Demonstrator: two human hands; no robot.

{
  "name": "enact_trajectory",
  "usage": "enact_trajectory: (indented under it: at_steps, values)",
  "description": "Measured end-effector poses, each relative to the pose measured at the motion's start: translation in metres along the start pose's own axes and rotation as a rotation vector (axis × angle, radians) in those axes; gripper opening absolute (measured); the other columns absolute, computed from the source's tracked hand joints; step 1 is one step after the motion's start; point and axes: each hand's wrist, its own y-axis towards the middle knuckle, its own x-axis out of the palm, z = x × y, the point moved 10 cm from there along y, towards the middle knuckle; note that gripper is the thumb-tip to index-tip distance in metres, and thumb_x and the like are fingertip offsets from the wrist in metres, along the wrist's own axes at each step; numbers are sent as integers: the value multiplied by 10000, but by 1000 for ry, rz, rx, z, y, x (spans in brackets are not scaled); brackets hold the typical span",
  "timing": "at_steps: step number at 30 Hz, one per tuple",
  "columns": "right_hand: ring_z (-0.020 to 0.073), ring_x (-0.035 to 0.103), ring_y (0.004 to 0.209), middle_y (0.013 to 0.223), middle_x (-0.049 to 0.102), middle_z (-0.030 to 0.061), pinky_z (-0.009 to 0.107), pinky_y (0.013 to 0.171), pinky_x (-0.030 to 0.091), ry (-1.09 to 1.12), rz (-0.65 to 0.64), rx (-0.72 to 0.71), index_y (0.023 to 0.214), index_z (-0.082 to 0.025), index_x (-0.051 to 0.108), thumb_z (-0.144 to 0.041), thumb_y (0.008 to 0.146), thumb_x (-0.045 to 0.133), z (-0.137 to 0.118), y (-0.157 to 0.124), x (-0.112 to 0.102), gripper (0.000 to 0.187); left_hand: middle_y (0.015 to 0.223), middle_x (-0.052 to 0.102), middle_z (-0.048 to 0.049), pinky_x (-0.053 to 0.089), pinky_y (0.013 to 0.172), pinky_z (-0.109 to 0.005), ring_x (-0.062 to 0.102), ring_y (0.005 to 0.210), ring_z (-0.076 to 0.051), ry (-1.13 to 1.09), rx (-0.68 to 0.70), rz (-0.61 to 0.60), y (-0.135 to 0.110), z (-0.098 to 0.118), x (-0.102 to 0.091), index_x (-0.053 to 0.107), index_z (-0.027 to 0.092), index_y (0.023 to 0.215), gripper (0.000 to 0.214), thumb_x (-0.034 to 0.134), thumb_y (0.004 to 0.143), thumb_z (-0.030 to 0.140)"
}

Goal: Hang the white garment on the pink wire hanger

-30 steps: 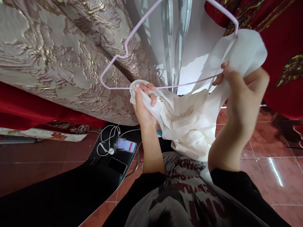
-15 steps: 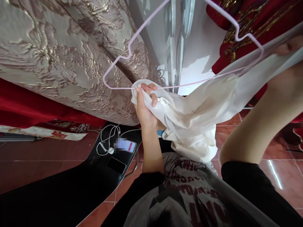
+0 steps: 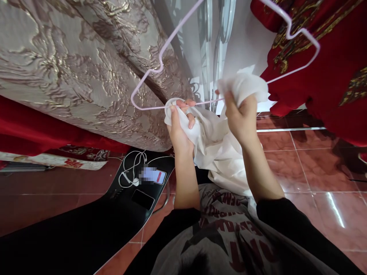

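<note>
A pale pink clothes hanger point(image 3: 168, 46) hangs in front of me; its hook end is cut off by the top edge. My left hand point(image 3: 182, 126) is closed on white fabric point(image 3: 226, 168) at the hanger's bottom bar, thumb and fingers pinching cloth and bar together. Gathered cloth droops from there toward my lap. Farther right, my right hand point(image 3: 241, 114) is closed on a bunched part of the same fabric, close to the bar and blurred by motion. Its fingertips are partly hidden by the cloth.
A shiny embossed beige fabric point(image 3: 94, 72) hangs on the left, and red cloth with gold trim point(image 3: 312, 72) on the right. Below left, a black chair point(image 3: 71, 225) bears a lit phone point(image 3: 156, 175), a dark phone point(image 3: 142, 199) and a white cable point(image 3: 124, 172). Red tiles point(image 3: 312, 172) cover the floor.
My right hand has swung in from the far right toward my left hand, bringing the fabric with it. The stretched cloth is now bunched. My left hand and the hanger have shifted slightly right.
</note>
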Motion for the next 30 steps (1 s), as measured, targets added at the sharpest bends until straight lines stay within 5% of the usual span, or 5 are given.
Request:
enact_trajectory:
  at_steps: [7,13,21,24,30]
  values:
    - [207,593,951,957,666,78,401,897,502,-162,80,-14,1049,-263,619,-623,997,377,20,-4,-8,437,1008,746,-83,379,523,-244,380,495,-77,139,-113,-80,-2,-5,-11,709,197,928,248,687,907,444]
    - [177,596,846,865,626,78,395,794,540,-66,213,-51,875,-190,559,-673,947,479,14,-2,-25,495,624,633,-24,467,630,-258,574,610,-139,472,66,59,22,53,-60,698,160,664,191,656,840,101]
    - [229,596,1004,963,686,91,459,933,530,-153,2,84,1056,-243,609,-729,958,342,21,-6,8,564,472,523,40,293,464,-250,438,446,-124,774,284,260,50,121,-71,542,206,586,262,550,756,7]
    - [244,577,1086,1009,694,91,469,1002,505,-123,34,105,1110,-251,611,-726,953,365,27,-3,2,558,482,512,46,298,498,-248,430,470,-115,839,358,230,53,134,-55,554,182,639,231,545,773,-5]
    - [238,586,1050,966,658,97,454,984,502,-11,84,119,990,-222,604,-732,929,445,23,-5,-9,537,580,521,30,374,627,-241,454,569,-107,1025,440,-170,44,122,39,635,124,681,299,473,881,-28]
